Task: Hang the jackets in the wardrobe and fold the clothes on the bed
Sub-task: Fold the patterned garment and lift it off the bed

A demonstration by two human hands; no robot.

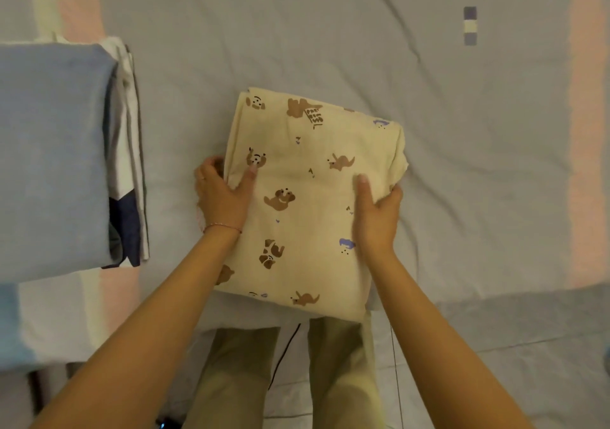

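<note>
A folded cream garment printed with brown bears lies on the bed, near its front edge. My left hand grips the garment's left edge, thumb on top and fingers tucked under. On the right edge, my right hand holds it the same way, thumb lying on the cloth. The fold is a neat rectangle, slightly tilted.
A stack of folded clothes with a light blue piece on top sits at the left of the bed, white and navy layers showing at its side. The grey sheet spreads wide beyond and to the right. My legs stand at the bed's edge.
</note>
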